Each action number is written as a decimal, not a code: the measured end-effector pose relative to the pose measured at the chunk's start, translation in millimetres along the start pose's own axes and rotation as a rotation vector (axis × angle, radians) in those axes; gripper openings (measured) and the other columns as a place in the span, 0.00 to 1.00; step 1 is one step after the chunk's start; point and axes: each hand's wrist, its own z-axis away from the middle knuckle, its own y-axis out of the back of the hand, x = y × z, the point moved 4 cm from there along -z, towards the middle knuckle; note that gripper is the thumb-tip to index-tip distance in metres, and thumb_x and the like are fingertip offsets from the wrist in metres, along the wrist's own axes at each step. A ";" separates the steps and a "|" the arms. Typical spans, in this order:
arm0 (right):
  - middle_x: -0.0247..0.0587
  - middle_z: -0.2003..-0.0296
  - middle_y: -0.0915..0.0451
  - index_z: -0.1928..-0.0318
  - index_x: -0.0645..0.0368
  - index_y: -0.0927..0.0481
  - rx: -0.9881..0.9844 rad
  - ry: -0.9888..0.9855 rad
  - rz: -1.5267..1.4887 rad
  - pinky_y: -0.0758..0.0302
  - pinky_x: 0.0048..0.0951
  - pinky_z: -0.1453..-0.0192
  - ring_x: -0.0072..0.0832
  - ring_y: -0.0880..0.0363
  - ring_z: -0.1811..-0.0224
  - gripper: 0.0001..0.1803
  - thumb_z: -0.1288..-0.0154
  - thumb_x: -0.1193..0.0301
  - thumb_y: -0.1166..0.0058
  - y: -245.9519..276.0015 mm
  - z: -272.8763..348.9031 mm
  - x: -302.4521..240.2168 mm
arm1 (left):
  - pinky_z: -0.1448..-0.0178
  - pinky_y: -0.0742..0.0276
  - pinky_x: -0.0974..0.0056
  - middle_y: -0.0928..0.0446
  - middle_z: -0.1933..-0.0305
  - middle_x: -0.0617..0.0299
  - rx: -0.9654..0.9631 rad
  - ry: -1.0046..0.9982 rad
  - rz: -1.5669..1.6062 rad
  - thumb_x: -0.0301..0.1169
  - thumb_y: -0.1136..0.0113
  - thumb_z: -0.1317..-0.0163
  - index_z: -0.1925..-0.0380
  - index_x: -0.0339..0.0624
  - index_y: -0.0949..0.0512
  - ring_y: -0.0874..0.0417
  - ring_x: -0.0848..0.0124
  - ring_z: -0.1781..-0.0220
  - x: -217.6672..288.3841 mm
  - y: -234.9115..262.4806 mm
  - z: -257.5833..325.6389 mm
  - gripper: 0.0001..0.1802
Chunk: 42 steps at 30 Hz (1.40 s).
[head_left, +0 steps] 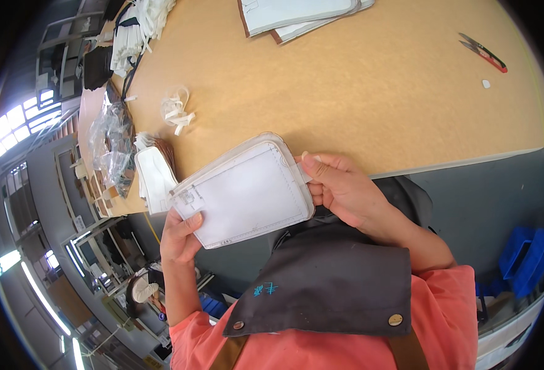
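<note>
Between my hands, over the table's near edge, is a white flat panel (241,194) with rounded corners. It has a greyish rim, dark dashed lines along its border and a small printed patch near its left end. My left hand (182,237) grips its lower left corner, thumb on top. At the right end, my right hand (343,188) pinches a small whitish strip (303,172) against the panel's edge; the other fingers curl below. Whether the strip is fixed to the panel, I cannot tell.
On the tan table (346,92) lie similar panels (299,15) at the far side, red-handled thread snips (485,53), a white chip (486,84), curled white tape (176,110), stacked white pieces (154,172) and clear plastic bags (111,139). Blue bins (528,262) stand lower right. Another person (143,290) is at lower left.
</note>
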 end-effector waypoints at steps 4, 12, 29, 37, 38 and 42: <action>0.44 0.53 0.15 0.46 0.67 0.22 -0.023 0.018 -0.001 0.18 0.28 0.51 0.26 0.14 0.55 0.24 0.20 0.56 0.55 2.7 -1.5 -0.8 | 0.35 0.23 0.54 0.23 0.39 0.51 0.041 -0.016 -0.042 0.24 0.29 0.43 0.35 0.32 0.33 0.21 0.59 0.38 -2.4 0.6 -3.9 0.36; 0.44 0.54 0.15 0.47 0.66 0.21 0.020 0.045 0.022 0.18 0.28 0.53 0.26 0.14 0.56 0.23 0.20 0.56 0.54 2.8 -4.1 -8.1 | 0.35 0.23 0.55 0.24 0.38 0.52 0.031 0.037 -0.023 0.26 0.27 0.44 0.35 0.33 0.33 0.21 0.60 0.38 1.7 -7.0 -14.2 0.38; 0.45 0.56 0.15 0.49 0.66 0.21 0.036 0.069 0.072 0.17 0.28 0.55 0.26 0.14 0.59 0.24 0.20 0.54 0.55 -2.6 0.1 -11.8 | 0.36 0.21 0.54 0.23 0.39 0.52 0.032 0.002 -0.002 0.24 0.28 0.44 0.36 0.32 0.32 0.20 0.59 0.39 3.1 -4.4 -17.7 0.36; 0.47 0.54 0.15 0.47 0.68 0.22 0.010 0.094 0.003 0.18 0.31 0.49 0.28 0.14 0.56 0.25 0.21 0.55 0.53 -7.2 6.4 -14.4 | 0.35 0.23 0.53 0.24 0.38 0.51 0.013 -0.021 -0.014 0.25 0.27 0.44 0.35 0.31 0.33 0.21 0.58 0.37 3.8 -7.2 -14.6 0.38; 0.47 0.54 0.15 0.46 0.68 0.22 -0.001 0.097 0.002 0.18 0.31 0.48 0.28 0.14 0.55 0.25 0.21 0.55 0.52 -7.0 7.0 -14.0 | 0.35 0.23 0.53 0.24 0.38 0.51 0.010 -0.023 -0.010 0.25 0.27 0.44 0.35 0.31 0.33 0.21 0.58 0.37 4.1 -8.2 -13.9 0.37; 0.44 0.55 0.15 0.47 0.67 0.21 0.006 0.123 0.079 0.19 0.29 0.49 0.25 0.15 0.54 0.18 0.26 0.65 0.44 -4.6 9.4 -11.3 | 0.35 0.23 0.54 0.24 0.38 0.50 0.012 -0.035 -0.006 0.25 0.28 0.43 0.35 0.31 0.33 0.21 0.58 0.38 3.7 -10.3 -12.7 0.37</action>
